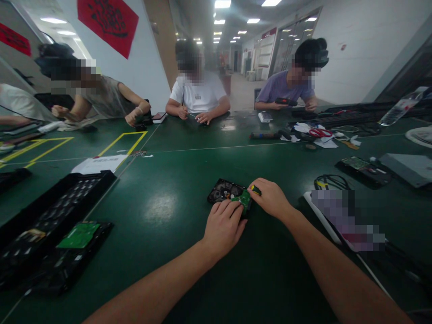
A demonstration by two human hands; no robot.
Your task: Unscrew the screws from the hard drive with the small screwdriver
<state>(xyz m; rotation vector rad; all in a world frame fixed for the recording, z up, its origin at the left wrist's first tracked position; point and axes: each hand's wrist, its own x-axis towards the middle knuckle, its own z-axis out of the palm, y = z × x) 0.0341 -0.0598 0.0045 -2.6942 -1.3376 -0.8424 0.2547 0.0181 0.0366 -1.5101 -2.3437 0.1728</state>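
Observation:
A black hard drive point(223, 191) with a green circuit board point(242, 198) on its near end lies on the green table. My left hand point(223, 225) is closed over the near side of the drive, with fingertips on the circuit board. A screwdriver point(256, 190) with a yellow and black handle is in my right hand point(270, 195), its fingers wrapped round the handle at the drive's right edge. The screwdriver's tip is hidden, so I cannot tell whether it touches a screw.
At left are a long black tray point(101, 184) and another drive with a green board point(79, 235). To the right lie a white-edged pad point(324, 220), coiled cable point(332, 181), another drive point(362, 171) and a grey box point(408, 168). Several people sit across the table.

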